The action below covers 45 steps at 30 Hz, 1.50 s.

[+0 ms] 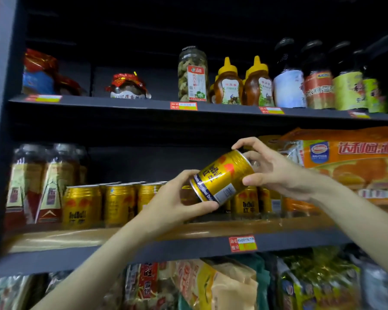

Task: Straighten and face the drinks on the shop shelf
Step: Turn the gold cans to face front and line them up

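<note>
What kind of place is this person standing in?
Most likely a small grocery shop. Dark shelves carry price tags on their front edges, a row of gold drink cans stands on the middle shelf, and honey bottles stand on the shelf above.

"RedBull" reads on the shelved gold can (81, 206).

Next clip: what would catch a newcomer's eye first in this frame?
The gold can, tilted on its side in mid-air at centre, gripped by the left hand at its base and the right hand at its top. Behind it, a row of matching cans stands on the middle shelf. Honey bottles stand on the shelf above.
</note>
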Each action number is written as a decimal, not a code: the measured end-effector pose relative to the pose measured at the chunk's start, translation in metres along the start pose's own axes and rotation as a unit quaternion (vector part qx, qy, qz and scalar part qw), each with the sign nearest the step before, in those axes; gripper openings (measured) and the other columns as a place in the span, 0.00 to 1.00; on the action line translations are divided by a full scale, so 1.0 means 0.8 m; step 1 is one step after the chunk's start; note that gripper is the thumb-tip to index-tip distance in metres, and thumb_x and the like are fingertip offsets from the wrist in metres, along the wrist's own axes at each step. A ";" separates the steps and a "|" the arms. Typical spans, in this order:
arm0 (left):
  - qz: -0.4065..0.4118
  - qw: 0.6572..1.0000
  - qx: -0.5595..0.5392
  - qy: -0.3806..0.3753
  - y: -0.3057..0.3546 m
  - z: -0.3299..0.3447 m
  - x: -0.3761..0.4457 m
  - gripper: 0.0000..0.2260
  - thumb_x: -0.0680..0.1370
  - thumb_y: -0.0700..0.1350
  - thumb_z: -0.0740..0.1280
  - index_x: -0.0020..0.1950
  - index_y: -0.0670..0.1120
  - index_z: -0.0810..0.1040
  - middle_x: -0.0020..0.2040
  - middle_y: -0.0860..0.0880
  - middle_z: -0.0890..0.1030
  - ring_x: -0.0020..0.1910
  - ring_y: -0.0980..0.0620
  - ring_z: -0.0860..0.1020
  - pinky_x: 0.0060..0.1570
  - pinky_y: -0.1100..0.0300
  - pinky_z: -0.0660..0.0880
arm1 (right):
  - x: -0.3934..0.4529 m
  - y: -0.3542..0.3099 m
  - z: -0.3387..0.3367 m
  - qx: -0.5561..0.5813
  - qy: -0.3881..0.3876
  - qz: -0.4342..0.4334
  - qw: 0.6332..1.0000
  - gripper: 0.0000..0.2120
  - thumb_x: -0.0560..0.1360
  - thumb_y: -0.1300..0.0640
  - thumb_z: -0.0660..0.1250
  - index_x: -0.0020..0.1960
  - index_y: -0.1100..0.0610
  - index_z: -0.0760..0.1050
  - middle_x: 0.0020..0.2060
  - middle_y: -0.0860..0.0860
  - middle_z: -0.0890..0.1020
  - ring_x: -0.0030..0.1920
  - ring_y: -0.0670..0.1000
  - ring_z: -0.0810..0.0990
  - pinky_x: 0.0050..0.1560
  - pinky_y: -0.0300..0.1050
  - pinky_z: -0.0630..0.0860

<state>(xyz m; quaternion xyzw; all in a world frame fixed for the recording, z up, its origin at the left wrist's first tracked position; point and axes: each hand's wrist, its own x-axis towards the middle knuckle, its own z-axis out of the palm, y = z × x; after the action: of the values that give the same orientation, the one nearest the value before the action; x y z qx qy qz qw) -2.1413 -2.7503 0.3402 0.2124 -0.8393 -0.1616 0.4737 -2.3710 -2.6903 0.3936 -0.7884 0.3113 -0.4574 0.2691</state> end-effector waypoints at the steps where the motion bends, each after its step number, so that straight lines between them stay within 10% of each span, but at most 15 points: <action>1: 0.002 1.000 -0.013 0.015 0.001 0.001 -0.005 0.34 0.60 0.62 0.74 0.63 0.54 0.70 0.55 0.54 0.80 0.52 0.57 0.80 0.55 0.53 0.77 | -0.004 0.000 0.008 0.025 0.008 -0.003 1.000 0.29 0.59 0.58 0.79 0.56 0.41 0.75 0.56 0.54 0.76 0.55 0.53 0.81 0.47 0.45 0.79; 8: 0.089 0.980 0.058 0.167 0.010 0.001 -0.044 0.30 0.64 0.46 0.78 0.62 0.54 0.68 0.56 0.58 0.71 0.55 0.64 0.73 0.49 0.71 0.75 | -0.019 0.011 0.093 0.180 0.154 0.017 0.971 0.20 0.69 0.54 0.69 0.59 0.56 0.74 0.53 0.57 0.82 0.51 0.54 0.83 0.46 0.43 0.81; 13: -0.003 0.987 -0.097 0.127 0.022 -0.001 -0.054 0.29 0.67 0.43 0.75 0.64 0.53 0.67 0.59 0.54 0.71 0.53 0.58 0.79 0.45 0.64 0.79 | -0.010 0.014 0.121 0.206 0.249 -0.027 0.946 0.24 0.64 0.52 0.72 0.58 0.56 0.73 0.52 0.56 0.81 0.51 0.52 0.82 0.47 0.45 0.81; 18: -0.138 0.913 -0.376 0.075 0.027 -0.014 -0.060 0.25 0.64 0.47 0.72 0.59 0.44 0.73 0.57 0.40 0.79 0.50 0.46 0.82 0.46 0.57 0.80 | -0.012 0.009 0.122 0.125 0.247 -0.077 0.958 0.24 0.62 0.51 0.73 0.57 0.51 0.73 0.51 0.50 0.81 0.52 0.50 0.82 0.48 0.42 0.79; 34: -0.224 0.866 -0.445 -0.039 0.033 -0.024 -0.065 0.26 0.69 0.55 0.66 0.59 0.37 0.74 0.51 0.36 0.82 0.53 0.43 0.81 0.50 0.52 0.80 | 0.006 -0.033 0.128 -0.098 0.300 0.005 0.949 0.21 0.68 0.40 0.71 0.55 0.49 0.74 0.46 0.47 0.78 0.46 0.46 0.79 0.37 0.40 0.77; 40: -0.136 0.914 -0.382 0.016 0.025 -0.020 -0.064 0.21 0.67 0.46 0.70 0.57 0.42 0.74 0.53 0.42 0.82 0.52 0.48 0.82 0.50 0.58 0.79 | 0.015 -0.040 0.126 -0.091 0.274 -0.004 0.958 0.20 0.68 0.44 0.72 0.56 0.50 0.74 0.49 0.50 0.78 0.49 0.49 0.80 0.41 0.43 0.80; 45: 0.045 0.976 -0.010 0.213 0.002 -0.025 -0.055 0.28 0.66 0.38 0.76 0.60 0.51 0.67 0.59 0.51 0.73 0.58 0.57 0.75 0.50 0.67 0.77 | 0.019 -0.028 0.128 0.048 0.209 0.042 0.976 0.16 0.75 0.51 0.67 0.61 0.52 0.71 0.54 0.53 0.75 0.55 0.56 0.79 0.49 0.49 0.82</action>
<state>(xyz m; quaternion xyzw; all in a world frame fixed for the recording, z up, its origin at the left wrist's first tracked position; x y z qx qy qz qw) -2.1039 -2.7278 0.3193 0.1988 -0.7263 -0.0995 0.6504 -2.2686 -2.6725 0.3734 -0.6479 0.3710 -0.6146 0.2547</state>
